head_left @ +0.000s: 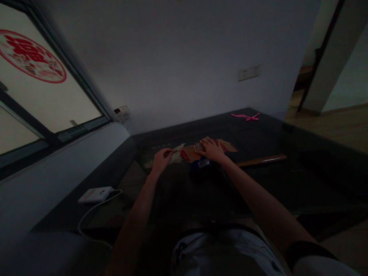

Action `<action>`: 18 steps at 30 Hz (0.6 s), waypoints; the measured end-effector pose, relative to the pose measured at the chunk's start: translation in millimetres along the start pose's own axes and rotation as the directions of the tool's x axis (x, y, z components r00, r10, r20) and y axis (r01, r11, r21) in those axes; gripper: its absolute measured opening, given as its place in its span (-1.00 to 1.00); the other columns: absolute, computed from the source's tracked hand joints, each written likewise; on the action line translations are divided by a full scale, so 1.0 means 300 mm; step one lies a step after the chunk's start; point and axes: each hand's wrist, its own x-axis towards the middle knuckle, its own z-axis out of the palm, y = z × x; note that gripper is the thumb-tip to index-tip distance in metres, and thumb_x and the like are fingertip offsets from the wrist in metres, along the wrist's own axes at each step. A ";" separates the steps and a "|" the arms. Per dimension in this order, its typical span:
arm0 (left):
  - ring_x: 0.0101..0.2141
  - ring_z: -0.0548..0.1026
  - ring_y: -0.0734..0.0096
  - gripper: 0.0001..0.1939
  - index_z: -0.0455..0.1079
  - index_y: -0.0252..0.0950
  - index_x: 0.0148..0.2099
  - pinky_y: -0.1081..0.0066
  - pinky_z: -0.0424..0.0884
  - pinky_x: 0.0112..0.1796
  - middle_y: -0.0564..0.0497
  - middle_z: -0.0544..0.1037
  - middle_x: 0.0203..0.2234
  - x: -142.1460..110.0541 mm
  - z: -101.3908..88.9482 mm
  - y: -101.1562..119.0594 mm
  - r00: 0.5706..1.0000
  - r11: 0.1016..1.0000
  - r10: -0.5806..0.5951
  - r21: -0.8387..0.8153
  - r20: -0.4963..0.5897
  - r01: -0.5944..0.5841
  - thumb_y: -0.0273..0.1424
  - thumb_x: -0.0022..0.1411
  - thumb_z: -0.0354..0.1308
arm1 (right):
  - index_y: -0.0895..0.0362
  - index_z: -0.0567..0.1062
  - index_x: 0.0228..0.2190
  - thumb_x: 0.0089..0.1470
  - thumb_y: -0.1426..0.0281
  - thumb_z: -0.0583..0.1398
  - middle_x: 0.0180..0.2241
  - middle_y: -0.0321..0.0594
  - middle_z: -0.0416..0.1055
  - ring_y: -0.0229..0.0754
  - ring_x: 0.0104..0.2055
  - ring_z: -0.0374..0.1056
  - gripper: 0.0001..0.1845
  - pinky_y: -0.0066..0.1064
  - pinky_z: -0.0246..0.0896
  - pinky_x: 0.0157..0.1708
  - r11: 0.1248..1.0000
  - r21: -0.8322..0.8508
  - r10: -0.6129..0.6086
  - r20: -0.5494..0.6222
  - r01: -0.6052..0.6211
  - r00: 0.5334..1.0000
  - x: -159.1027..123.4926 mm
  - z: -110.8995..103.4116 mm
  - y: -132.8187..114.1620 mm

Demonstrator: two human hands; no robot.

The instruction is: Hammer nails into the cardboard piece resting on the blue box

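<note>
A torn-looking piece of brown and red cardboard (pixel 189 154) lies on the dark table, near its middle. My right hand (pixel 212 149) rests on top of it, fingers spread and pressed flat. Just under the cardboard's near edge shows a dark blue object (pixel 202 164) with a white label; its kind is unclear. To the left, my left hand (pixel 161 159) is closed in a pinch beside the cardboard's left end. Something small and thin may be between its fingertips, but the dim light hides what it is. Pale marks or scraps (pixel 176 156) show on the table beyond that hand.
A brown wooden rod (pixel 263 160) lies right of the right forearm. At the far edge sits a pink ribbon (pixel 247 117). A white power bank (pixel 96 194) with a white cable (pixel 83 220) is at the left. Wall sockets (pixel 249 73) and a window (pixel 43 84) border the table.
</note>
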 end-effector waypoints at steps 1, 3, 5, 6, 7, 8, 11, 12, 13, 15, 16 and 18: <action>-0.31 0.50 0.41 -0.81 0.46 -0.31 -0.25 0.44 0.39 -0.24 -0.04 0.56 -0.30 0.020 0.033 0.060 0.999 0.998 0.033 -0.044 0.004 -0.032 -0.43 0.13 0.04 | 0.09 0.10 0.18 0.04 -0.15 -0.22 0.24 -0.13 -0.01 0.06 0.28 -0.25 -0.16 0.14 -0.37 0.14 1.000 0.000 0.001 0.004 -0.001 1.000 -0.001 -0.002 -0.001; -0.29 0.50 0.40 -0.80 0.47 -0.33 -0.22 0.46 0.39 -0.23 -0.05 0.56 -0.28 0.060 0.096 0.157 0.996 0.994 0.071 -0.092 0.050 -0.066 -0.45 0.12 0.07 | 0.08 0.09 0.19 0.05 -0.14 -0.21 0.25 -0.13 -0.02 0.05 0.28 -0.25 -0.17 0.13 -0.37 0.14 1.000 -0.001 0.002 0.011 -0.002 1.000 -0.002 -0.006 -0.003; -0.32 0.50 0.39 -0.79 0.49 -0.35 -0.21 0.47 0.38 -0.27 -0.08 0.57 -0.29 0.098 0.147 0.219 0.987 0.997 0.041 -0.073 0.156 -0.030 -0.41 0.10 0.12 | 0.08 0.09 0.18 0.05 -0.13 -0.21 0.25 -0.14 -0.03 0.05 0.28 -0.26 -0.19 0.13 -0.36 0.14 1.000 -0.004 0.000 0.019 0.000 1.000 -0.003 -0.009 -0.005; -0.33 0.50 0.38 -0.79 0.50 -0.35 -0.23 0.47 0.37 -0.30 -0.07 0.58 -0.32 0.116 0.167 0.237 0.978 0.999 0.027 -0.048 0.205 -0.017 -0.40 0.09 0.14 | 0.08 0.09 0.18 0.06 -0.12 -0.20 0.25 -0.14 -0.03 0.05 0.28 -0.26 -0.20 0.13 -0.37 0.14 1.000 -0.007 -0.001 0.022 0.001 1.000 -0.003 -0.011 -0.005; -0.35 0.50 0.38 -0.80 0.52 -0.35 -0.26 0.48 0.36 -0.32 -0.06 0.58 -0.36 0.132 0.184 0.249 0.971 1.000 0.019 -0.022 0.239 -0.014 -0.38 0.09 0.14 | 0.08 0.10 0.18 0.06 -0.12 -0.20 0.25 -0.14 -0.03 0.04 0.28 -0.26 -0.20 0.13 -0.37 0.14 1.000 -0.010 0.000 0.026 0.001 1.000 -0.004 -0.012 -0.006; -0.37 0.50 0.37 -0.81 0.53 -0.34 -0.29 0.48 0.35 -0.33 -0.05 0.58 -0.40 0.146 0.198 0.255 0.966 1.000 0.014 0.004 0.259 -0.015 -0.37 0.09 0.15 | 0.07 0.10 0.18 0.07 -0.11 -0.19 0.25 -0.14 -0.03 0.04 0.28 -0.26 -0.21 0.13 -0.37 0.14 1.000 -0.013 0.001 0.028 0.000 1.000 -0.004 -0.013 -0.006; -0.39 0.49 0.37 -0.82 0.54 -0.33 -0.35 0.47 0.32 -0.34 -0.04 0.58 -0.45 0.170 0.224 0.256 0.970 0.998 0.013 0.053 0.243 -0.027 -0.36 0.08 0.15 | 0.07 0.10 0.18 0.07 -0.11 -0.19 0.24 -0.14 -0.01 0.04 0.28 -0.25 -0.22 0.13 -0.37 0.14 1.000 -0.014 -0.001 0.024 0.001 1.000 -0.007 -0.015 -0.006; -0.38 0.49 0.37 -0.82 0.54 -0.33 -0.36 0.47 0.31 -0.34 -0.05 0.58 -0.44 0.172 0.230 0.255 0.974 0.998 0.009 0.059 0.226 -0.023 -0.36 0.09 0.15 | 0.07 0.11 0.18 0.06 -0.12 -0.19 0.24 -0.13 -0.01 0.04 0.28 -0.25 -0.21 0.13 -0.36 0.14 1.000 -0.013 -0.002 0.021 0.003 1.000 -0.008 -0.016 -0.006; -0.38 0.49 0.37 -0.82 0.54 -0.34 -0.36 0.47 0.31 -0.34 -0.06 0.59 -0.43 0.173 0.235 0.253 0.978 0.998 0.004 0.060 0.207 -0.017 -0.36 0.09 0.15 | 0.07 0.11 0.18 0.06 -0.12 -0.19 0.24 -0.13 0.00 0.04 0.28 -0.24 -0.20 0.13 -0.35 0.14 1.000 -0.011 -0.003 0.019 0.003 1.000 -0.009 -0.016 -0.006; -0.37 0.49 0.36 -0.81 0.54 -0.34 -0.35 0.46 0.30 -0.34 -0.07 0.58 -0.42 0.169 0.245 0.249 0.986 0.999 0.002 0.047 0.165 -0.010 -0.34 0.10 0.15 | 0.07 0.11 0.18 0.05 -0.14 -0.19 0.24 -0.12 0.00 0.04 0.28 -0.24 -0.20 0.13 -0.33 0.13 1.000 -0.009 -0.004 0.016 0.004 1.000 -0.010 -0.015 -0.005; -0.37 0.49 0.36 -0.80 0.53 -0.34 -0.35 0.46 0.30 -0.34 -0.07 0.58 -0.42 0.167 0.249 0.248 0.990 1.000 0.002 0.031 0.139 -0.006 -0.33 0.10 0.15 | 0.07 0.11 0.18 0.05 -0.14 -0.20 0.24 -0.12 0.00 0.04 0.28 -0.23 -0.19 0.13 -0.33 0.13 1.000 -0.010 -0.003 0.015 0.003 1.000 -0.010 -0.014 -0.005; -0.38 0.49 0.37 -0.80 0.52 -0.34 -0.35 0.46 0.31 -0.33 -0.06 0.58 -0.42 0.164 0.256 0.244 0.998 1.000 -0.008 -0.028 0.070 0.010 -0.32 0.10 0.15 | 0.07 0.11 0.18 0.06 -0.14 -0.21 0.24 -0.12 -0.01 0.04 0.28 -0.23 -0.19 0.14 -0.32 0.13 1.000 -0.012 0.001 0.013 -0.001 1.000 -0.011 -0.011 -0.005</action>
